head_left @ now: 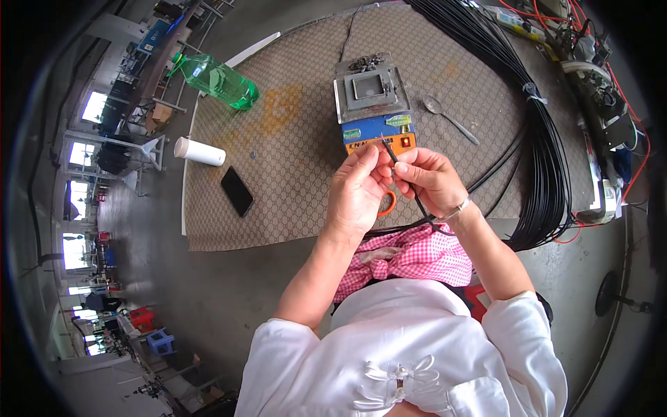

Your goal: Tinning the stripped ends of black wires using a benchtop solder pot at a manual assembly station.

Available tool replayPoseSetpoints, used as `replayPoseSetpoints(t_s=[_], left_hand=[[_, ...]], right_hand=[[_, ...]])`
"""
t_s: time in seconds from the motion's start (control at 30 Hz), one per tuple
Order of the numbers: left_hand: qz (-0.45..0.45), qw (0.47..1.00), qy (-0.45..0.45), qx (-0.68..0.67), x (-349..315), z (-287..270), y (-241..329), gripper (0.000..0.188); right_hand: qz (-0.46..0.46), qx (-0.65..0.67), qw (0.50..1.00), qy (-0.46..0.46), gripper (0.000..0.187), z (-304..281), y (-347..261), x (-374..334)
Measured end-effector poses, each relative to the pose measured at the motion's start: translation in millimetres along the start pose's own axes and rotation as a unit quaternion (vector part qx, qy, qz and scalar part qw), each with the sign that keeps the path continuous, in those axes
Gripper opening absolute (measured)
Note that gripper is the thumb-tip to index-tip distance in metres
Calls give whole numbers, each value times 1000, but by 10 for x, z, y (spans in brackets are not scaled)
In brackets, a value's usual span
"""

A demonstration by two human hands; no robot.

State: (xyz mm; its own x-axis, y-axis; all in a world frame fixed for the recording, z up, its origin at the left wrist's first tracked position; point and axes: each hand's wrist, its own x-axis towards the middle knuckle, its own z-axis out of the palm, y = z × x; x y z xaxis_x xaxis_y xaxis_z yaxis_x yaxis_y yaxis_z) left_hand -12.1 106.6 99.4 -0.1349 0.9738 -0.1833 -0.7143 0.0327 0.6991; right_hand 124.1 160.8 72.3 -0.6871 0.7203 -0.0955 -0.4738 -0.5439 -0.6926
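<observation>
A thin black cable (420,206) was held up by its end portion, above and to the right of the frame's centre, pinched by the left fingers (368,157) and the right fingers (414,173). It slanted from upper left to lower right, its upper end small and partly covered at the grip. Below, it bent toward the right; its further course could not be told.

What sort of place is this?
Likely a factory workshop, perhaps for wiring: a bundle of black cables lies across the worktable, near what looks like a solder pot with a blue-and-orange base.
</observation>
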Motion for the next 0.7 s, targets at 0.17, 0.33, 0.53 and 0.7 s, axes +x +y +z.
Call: replayPoseSetpoints(t_s=[0.17,0.33,0.53,0.7], left_hand=[[-14,1000,-4,-22,37,-59,-32,14],[-25,999,28,-23,9,-54,-13,15],[-75,995,37,-59,12,-87,32,21],[-89,992,29,-85,19,-116,35,21]], right_hand=[[-20,-35,999,15,10,-22,26,15],[-51,-73,995,38,6,-16,83,29],[-50,-99,993,37,7,-51,111,43],[-25,-101,994,35,7,-60,125,47]])
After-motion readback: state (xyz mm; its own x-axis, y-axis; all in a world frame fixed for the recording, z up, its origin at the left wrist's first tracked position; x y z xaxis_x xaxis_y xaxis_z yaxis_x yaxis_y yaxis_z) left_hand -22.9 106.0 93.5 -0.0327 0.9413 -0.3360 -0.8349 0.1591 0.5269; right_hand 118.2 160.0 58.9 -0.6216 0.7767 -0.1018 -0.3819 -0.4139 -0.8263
